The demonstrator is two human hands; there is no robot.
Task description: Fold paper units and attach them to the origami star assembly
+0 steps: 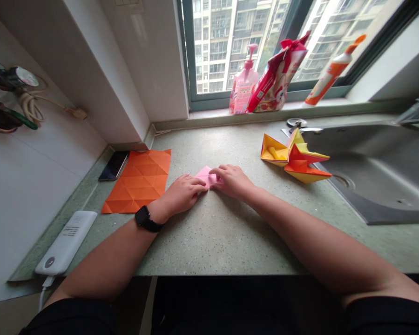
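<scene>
A small piece of pink origami paper [204, 173] lies on the counter, folded to a point at its far side. My left hand [182, 193] holds its left near edge, fingers bent and pressed together on it. From the other side, my right hand [233, 180] pinches the right part of the paper, thumb and fingers curled over it. The fingertips of both hands almost meet at the near edge and cover much of the sheet. Left of my left hand rests a creased orange sheet of paper [139, 179], spread flat.
Folded yellow and orange paper pieces [305, 163] stand by the sink [387, 167] on the right. A phone [114, 165] and a white power bank [67, 242] with a cable lie on the left. A pump bottle [243, 88], a red bag [279, 77] and a squeeze bottle [330, 77] line the windowsill.
</scene>
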